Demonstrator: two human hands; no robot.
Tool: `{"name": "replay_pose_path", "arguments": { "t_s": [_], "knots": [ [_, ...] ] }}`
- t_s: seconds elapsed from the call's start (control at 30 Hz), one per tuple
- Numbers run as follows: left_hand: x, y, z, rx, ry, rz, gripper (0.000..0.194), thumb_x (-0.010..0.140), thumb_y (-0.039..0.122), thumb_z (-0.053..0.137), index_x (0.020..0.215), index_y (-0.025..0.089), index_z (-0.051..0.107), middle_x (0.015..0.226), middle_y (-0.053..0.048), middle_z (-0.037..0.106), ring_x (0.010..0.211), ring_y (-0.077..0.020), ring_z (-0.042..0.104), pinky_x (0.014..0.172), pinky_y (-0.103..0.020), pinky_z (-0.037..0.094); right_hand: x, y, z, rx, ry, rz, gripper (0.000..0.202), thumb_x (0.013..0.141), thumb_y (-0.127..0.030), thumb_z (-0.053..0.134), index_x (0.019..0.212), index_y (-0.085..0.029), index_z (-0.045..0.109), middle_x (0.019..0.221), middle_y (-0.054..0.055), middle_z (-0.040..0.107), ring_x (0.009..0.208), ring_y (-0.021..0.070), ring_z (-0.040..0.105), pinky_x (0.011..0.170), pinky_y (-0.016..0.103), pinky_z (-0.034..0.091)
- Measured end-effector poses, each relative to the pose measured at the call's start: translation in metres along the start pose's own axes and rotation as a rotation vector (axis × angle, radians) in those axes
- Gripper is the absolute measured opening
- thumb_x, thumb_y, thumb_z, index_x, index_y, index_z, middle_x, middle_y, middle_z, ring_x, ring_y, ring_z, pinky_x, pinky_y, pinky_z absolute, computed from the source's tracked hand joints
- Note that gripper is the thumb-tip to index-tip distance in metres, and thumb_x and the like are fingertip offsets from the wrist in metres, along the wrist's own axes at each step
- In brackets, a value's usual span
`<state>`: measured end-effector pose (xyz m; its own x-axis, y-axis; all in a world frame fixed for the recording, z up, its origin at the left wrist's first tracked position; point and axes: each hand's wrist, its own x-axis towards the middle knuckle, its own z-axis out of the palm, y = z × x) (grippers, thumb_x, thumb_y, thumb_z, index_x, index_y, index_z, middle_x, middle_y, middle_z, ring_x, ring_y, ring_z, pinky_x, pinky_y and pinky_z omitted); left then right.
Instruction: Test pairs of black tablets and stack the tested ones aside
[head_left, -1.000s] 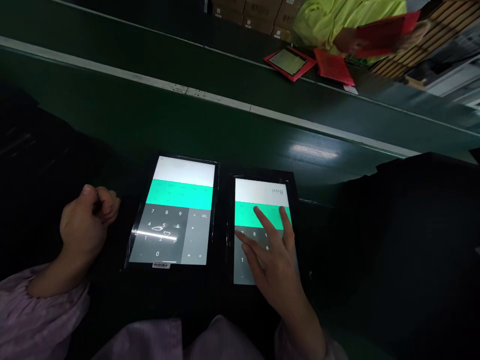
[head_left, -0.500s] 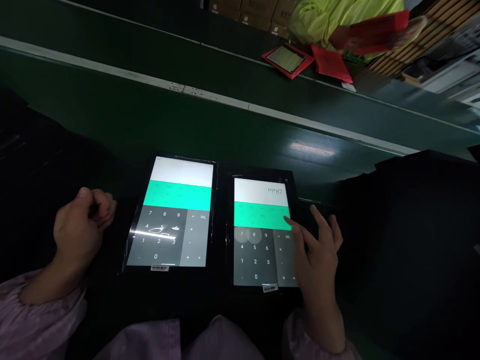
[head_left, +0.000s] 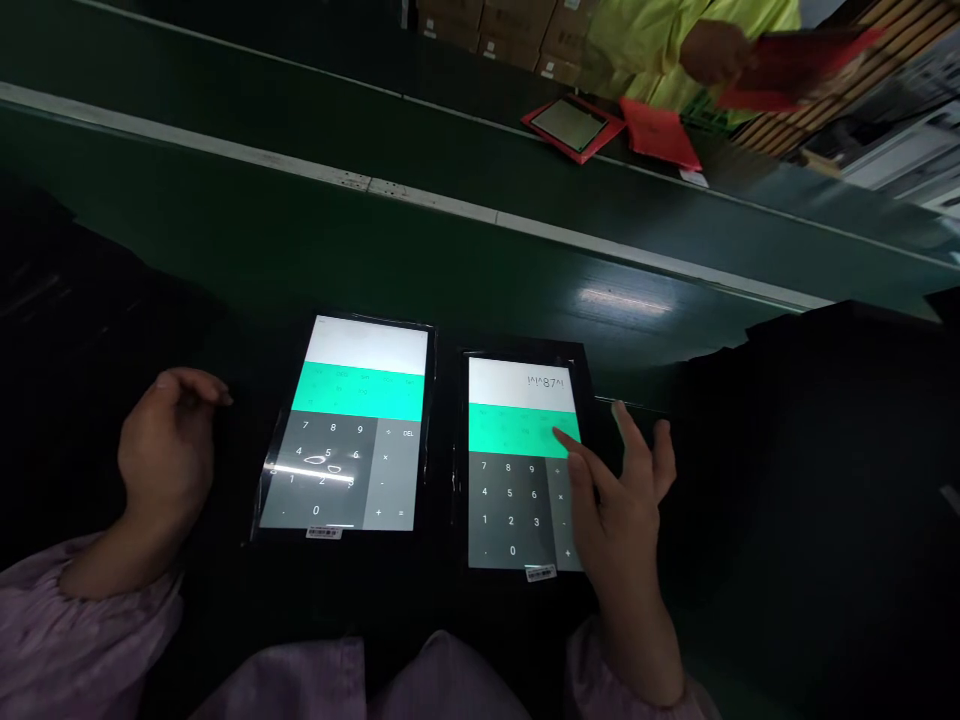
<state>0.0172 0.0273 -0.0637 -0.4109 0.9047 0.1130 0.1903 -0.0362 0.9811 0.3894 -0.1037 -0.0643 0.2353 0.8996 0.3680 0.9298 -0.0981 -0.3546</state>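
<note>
Two tablets lie side by side, each lit with a calculator screen of grey keys below a green band. The right tablet [head_left: 510, 510] shows a line of characters with 87 in its white display. My right hand [head_left: 619, 500] is over that tablet's right edge, its index fingertip at the green band and the other fingers spread. The left tablet [head_left: 345, 470] has a blank white display and a bright light reflection across its keys. To the left of it my left hand [head_left: 166, 440] hovers or rests, empty, fingers loosely stretched; which one I cannot tell.
Beyond a pale rail [head_left: 442, 205] runs another dark green surface. A tablet on a red sleeve [head_left: 568, 125] and a red pouch [head_left: 658, 135] lie there. A person in yellow holds a blurred red item [head_left: 795, 75]. Cardboard boxes [head_left: 514, 25] stand behind.
My right index fingertip has shifted left along the green band, and more characters show on the right display. My left fingers have uncurled somewhat. The other person's red item has moved right.
</note>
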Motion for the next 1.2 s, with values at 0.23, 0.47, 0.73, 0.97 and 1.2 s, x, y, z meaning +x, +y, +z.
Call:
{"name": "replay_pose_path", "arguments": {
  "t_s": [0.23, 0.47, 0.73, 0.97, 1.2],
  "knots": [
    [-0.013, -0.006, 0.001, -0.062, -0.184, -0.098, 0.029, 0.103, 0.027, 0.043, 0.123, 0.017, 0.062, 0.142, -0.008, 0.058, 0.139, -0.0222, 0.048, 0.122, -0.044, 0.034, 0.009, -0.041, -0.01, 0.005, 0.095, -0.026, 0.036, 0.106, -0.033, 0.046, 0.105, -0.019, 0.08, 0.143, 0.014, 0.059, 0.148, 0.0406, 0.035, 0.098, 0.056, 0.053],
    [-0.027, -0.001, -0.012, 0.109, -0.328, -0.145, 0.048, 0.1, 0.048, 0.044, 0.137, 0.022, 0.056, 0.151, -0.006, 0.051, 0.145, -0.0253, 0.04, 0.127, -0.048, 0.025, 0.032, -0.124, 0.012, 0.192, -0.334, -0.203, 0.042, 0.108, -0.035, 0.041, 0.12, -0.017, 0.076, 0.07, 0.002, 0.063, 0.053, 0.0123, 0.058, 0.046, 0.024, 0.041],
    [-0.026, -0.001, -0.022, 0.076, -0.441, -0.157, 0.046, 0.096, 0.045, 0.048, 0.135, 0.022, 0.055, 0.152, -0.006, 0.047, 0.146, -0.0203, 0.037, 0.126, -0.043, 0.029, 0.046, -0.145, 0.038, 0.157, -0.443, -0.226, 0.046, 0.107, -0.035, 0.038, 0.116, -0.013, 0.077, 0.06, 0.0, 0.062, 0.048, 0.0121, 0.055, 0.048, 0.024, 0.035],
    [-0.029, -0.006, -0.019, 0.206, -0.499, -0.036, 0.04, 0.095, 0.039, 0.054, 0.135, 0.032, 0.055, 0.155, -0.002, 0.039, 0.147, -0.0233, 0.034, 0.125, -0.052, 0.027, 0.044, -0.141, 0.037, 0.156, -0.401, -0.2, 0.049, 0.106, -0.036, 0.037, 0.107, -0.01, 0.079, 0.058, 0.001, 0.06, 0.046, 0.0119, 0.053, 0.047, 0.025, 0.034],
    [-0.028, -0.005, -0.016, 0.326, -0.556, 0.027, 0.048, 0.094, 0.04, 0.058, 0.14, 0.03, 0.053, 0.159, -0.006, 0.031, 0.149, -0.0303, 0.029, 0.123, -0.06, 0.025, 0.044, -0.138, 0.038, 0.164, -0.408, -0.175, 0.046, 0.106, -0.033, 0.04, 0.103, -0.01, 0.08, 0.058, 0.001, 0.06, 0.047, 0.0126, 0.053, 0.048, 0.026, 0.032]
  ]
}}
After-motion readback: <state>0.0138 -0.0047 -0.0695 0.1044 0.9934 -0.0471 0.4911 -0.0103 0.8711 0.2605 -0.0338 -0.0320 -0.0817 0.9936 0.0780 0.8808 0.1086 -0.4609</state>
